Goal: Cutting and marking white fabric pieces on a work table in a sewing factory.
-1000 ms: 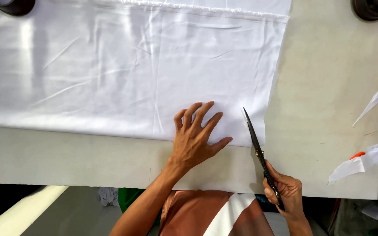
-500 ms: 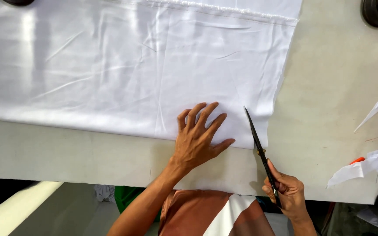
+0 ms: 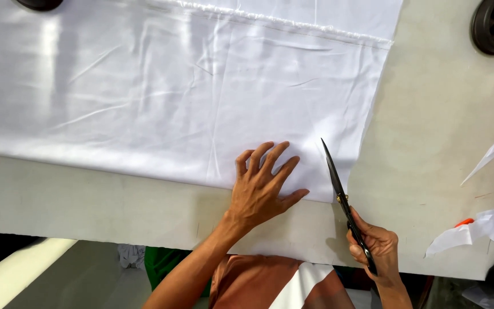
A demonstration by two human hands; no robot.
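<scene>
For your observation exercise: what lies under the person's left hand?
The left hand lies flat on the white fabric, near its front edge, and the pale table carries the fabric. The patch of cloth beneath the palm is covered, so any marks or creases there cannot be seen.

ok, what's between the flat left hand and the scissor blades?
Only a narrow strip of the white fabric, by the head view. The left hand presses it flat; the scissors, in the right hand, lie over its near edge.

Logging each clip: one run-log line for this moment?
left hand flat on white fabric | right hand holds scissors | blades at fabric edge
</scene>
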